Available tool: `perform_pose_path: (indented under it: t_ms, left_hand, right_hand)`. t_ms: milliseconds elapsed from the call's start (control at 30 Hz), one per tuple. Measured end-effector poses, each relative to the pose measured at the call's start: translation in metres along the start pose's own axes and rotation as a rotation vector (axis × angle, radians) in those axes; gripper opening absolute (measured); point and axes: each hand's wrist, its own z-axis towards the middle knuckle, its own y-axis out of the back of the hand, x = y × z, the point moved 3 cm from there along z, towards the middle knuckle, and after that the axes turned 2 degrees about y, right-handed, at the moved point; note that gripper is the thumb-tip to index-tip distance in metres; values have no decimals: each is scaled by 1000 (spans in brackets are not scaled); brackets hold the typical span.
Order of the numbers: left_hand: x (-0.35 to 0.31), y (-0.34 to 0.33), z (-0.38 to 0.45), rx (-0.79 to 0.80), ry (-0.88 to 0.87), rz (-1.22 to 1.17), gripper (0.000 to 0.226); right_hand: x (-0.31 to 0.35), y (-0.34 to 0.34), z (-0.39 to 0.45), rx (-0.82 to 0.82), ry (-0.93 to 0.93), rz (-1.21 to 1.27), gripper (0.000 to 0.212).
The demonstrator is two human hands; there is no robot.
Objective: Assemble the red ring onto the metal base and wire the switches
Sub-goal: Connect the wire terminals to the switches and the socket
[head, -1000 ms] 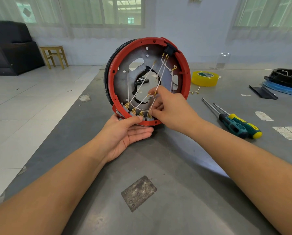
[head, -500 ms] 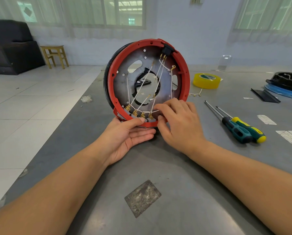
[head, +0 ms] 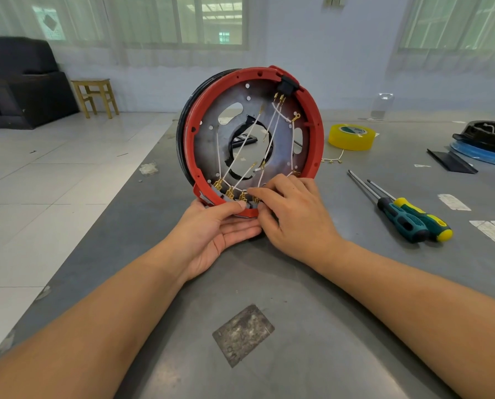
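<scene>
1. The red ring [head: 316, 133] sits seated around the metal base [head: 211, 145]; the assembly stands on edge, tilted, its lower rim resting on the grey surface [head: 269, 283] near the middle of the head view.
2. The left hand [head: 211, 234] cradles the lower rim from beneath, palm up, thumb pressed on the ring's front edge and fingers curled under it, so that it grips the ring.
3. The right hand [head: 295, 217] reaches in from the right; its index finger and thumb meet at the rightmost of the brass terminals [head: 230, 192] in the row at the bottom of the ring. It appears to pinch a connector there, though the contact itself is hidden by the fingers.
4. White wires [head: 240, 148] run from this terminal row across the base to the black switch [head: 286, 84] at the upper rim; one ring lug [head: 295, 117] hangs unattached beside it.
5. Judged step: seating a spade connector on a switch tab. To do it well, push straight along the tab, brace the ring firmly with the left hand, and hold the metal sleeve, not the wire.
6. Risk: an angled push may bend the tab or tip the assembly.
7. Two screwdrivers [head: 407, 217] and a yellow tape roll [head: 351, 136] lie well apart to the right, untouched.
</scene>
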Motion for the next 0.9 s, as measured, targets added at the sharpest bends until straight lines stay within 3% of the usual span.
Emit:
perform_pose_path:
  t_ms: [300, 467, 900]
  left_hand:
    - [-3, -5, -3, -3, -42, 43, 11]
    - [-6, -13, -7, 22, -72, 57, 35]
    - [-6, -12, -7, 35, -80, 55, 31]
  right_hand:
    - [23, 9, 4, -17, -73, 27, 41]
    - [34, 1, 7, 104, -128, 55, 51]
    - [31, 5, 7, 47, -148, 87, 45]
